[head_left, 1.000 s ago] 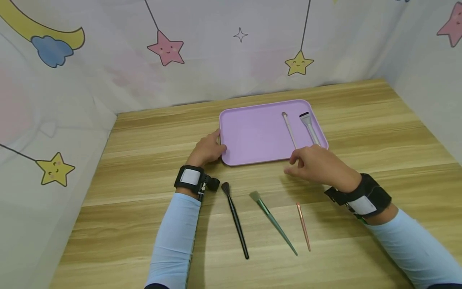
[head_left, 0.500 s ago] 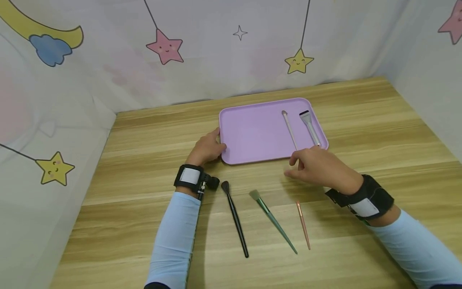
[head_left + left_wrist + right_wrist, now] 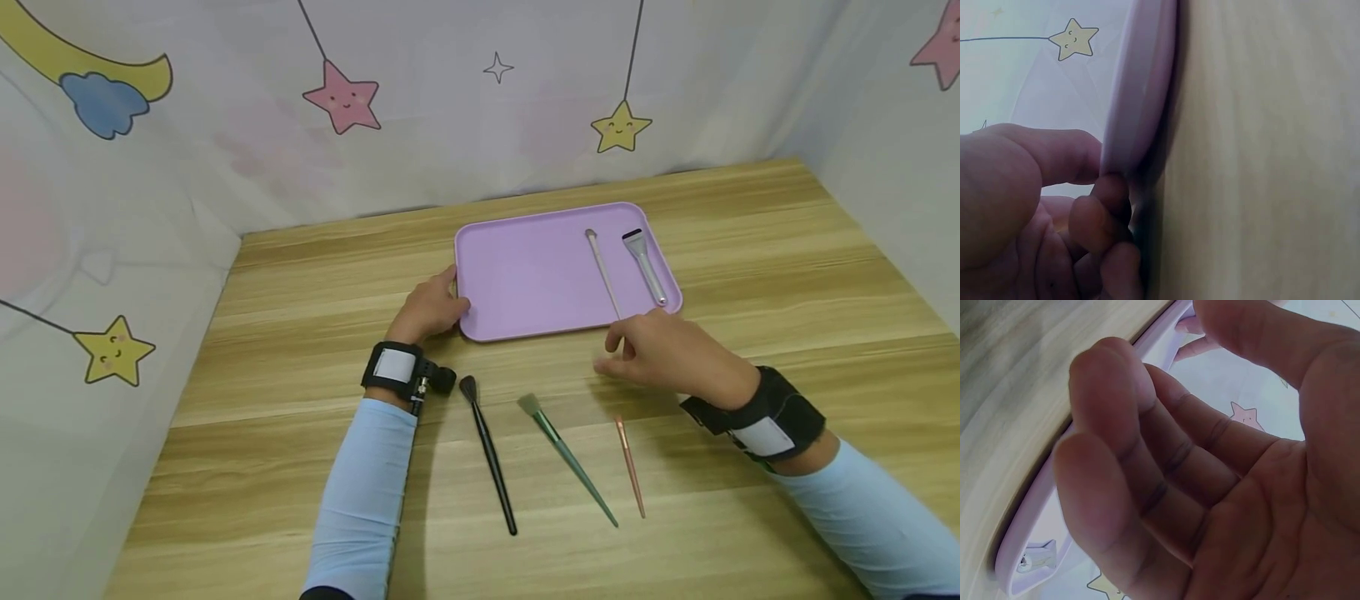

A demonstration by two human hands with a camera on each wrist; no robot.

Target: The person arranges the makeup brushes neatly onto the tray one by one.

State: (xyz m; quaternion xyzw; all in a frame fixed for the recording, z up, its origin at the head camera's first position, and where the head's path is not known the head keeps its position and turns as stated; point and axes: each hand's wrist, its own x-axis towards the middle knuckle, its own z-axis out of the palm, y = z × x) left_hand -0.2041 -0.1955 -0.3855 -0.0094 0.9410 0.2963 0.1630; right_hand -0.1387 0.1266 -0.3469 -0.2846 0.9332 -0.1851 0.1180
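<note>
My left hand [image 3: 429,310] grips the near left corner of a lilac tray [image 3: 525,275]. In the left wrist view the thumb presses the tray's rim [image 3: 1138,87] and curled fingers lie at its underside. Over the tray's near right edge hovers my right hand [image 3: 671,350]; its fingers [image 3: 1100,487] are loosely curled and hold nothing. Two makeup brushes lie on the tray at the right: a slim pale one [image 3: 602,271] and a flat-headed silver one [image 3: 647,268]. The slim brush's handle end reaches the near rim, close to my right fingers.
Three more makeup brushes lie on the wood-grain table [image 3: 300,333] in front of the tray: a black one [image 3: 491,462], a green one [image 3: 573,467] and a short rose-gold one [image 3: 632,471]. A white cloth backdrop [image 3: 450,150] with printed stars encloses the table's back and sides.
My right hand has drawn slightly back and to the right, uncovering the handle ends of both brushes on the tray. My left hand stays at the corner.
</note>
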